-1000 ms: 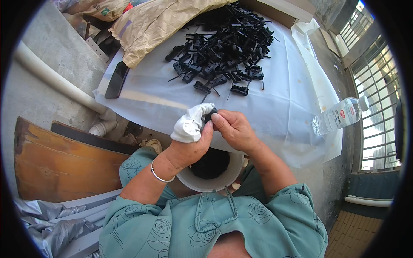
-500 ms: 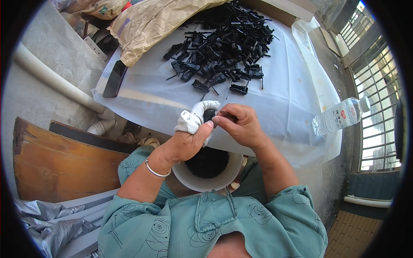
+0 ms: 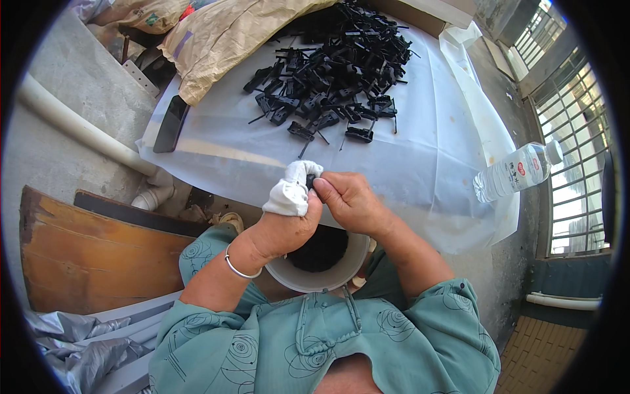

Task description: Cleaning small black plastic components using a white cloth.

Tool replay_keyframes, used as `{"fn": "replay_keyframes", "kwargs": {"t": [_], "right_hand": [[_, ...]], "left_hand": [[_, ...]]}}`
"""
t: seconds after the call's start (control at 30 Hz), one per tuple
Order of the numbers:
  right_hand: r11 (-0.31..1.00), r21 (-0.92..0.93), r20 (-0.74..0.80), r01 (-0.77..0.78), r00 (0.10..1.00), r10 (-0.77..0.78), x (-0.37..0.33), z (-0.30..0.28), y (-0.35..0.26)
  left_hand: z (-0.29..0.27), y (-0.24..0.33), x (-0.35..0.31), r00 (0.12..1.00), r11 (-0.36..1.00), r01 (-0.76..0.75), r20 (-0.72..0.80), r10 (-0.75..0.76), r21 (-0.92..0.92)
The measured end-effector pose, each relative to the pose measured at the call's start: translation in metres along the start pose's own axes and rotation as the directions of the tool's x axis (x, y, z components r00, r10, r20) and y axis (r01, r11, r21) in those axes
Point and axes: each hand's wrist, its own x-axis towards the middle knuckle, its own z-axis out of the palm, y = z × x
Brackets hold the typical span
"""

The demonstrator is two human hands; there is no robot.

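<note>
My left hand [image 3: 294, 220], its fingers wrapped in white cloth [image 3: 289, 196], is closed around a small black plastic part [image 3: 311, 179]. Most of that part is hidden by the cloth and fingers. Pressed up against it, my right hand [image 3: 351, 202] pinches the same black part between thumb and curled fingers. Both hands meet just above a pale bucket [image 3: 357, 259] between my knees, with dark contents inside. Beyond them, a large heap of similar black plastic parts [image 3: 328, 79], many with thin sprues sticking out, lies on the table.
White plastic sheeting [image 3: 433, 144] covers the table. A dark phone [image 3: 171, 124] lies at its left edge, near a brown paper sack [image 3: 223, 46]. On the right rests a clear water bottle [image 3: 515, 172]; a cardboard box [image 3: 426, 14] stands at the back. A wooden board [image 3: 98, 253] leans at left.
My right hand has turned and come closer to the left, its fingers now curled tightly at the black part. Less of the part shows than before.
</note>
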Motion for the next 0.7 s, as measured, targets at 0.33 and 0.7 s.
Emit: {"fn": "replay_keyframes", "kwargs": {"t": [0.33, 0.7], "right_hand": [[0.604, -0.766, -0.363, -0.219, 0.923, -0.126, 0.016, -0.053, 0.040], [0.968, -0.244, 0.085, 0.058, 0.996, -0.038, 0.000, -0.039, 0.001]], "left_hand": [[-0.018, -0.007, 0.016, 0.974, 0.909, -0.219, 0.134, 0.182, 0.356], [-0.010, -0.017, 0.022, 0.978, 0.990, 0.001, 0.206, 0.029, -0.144]]}}
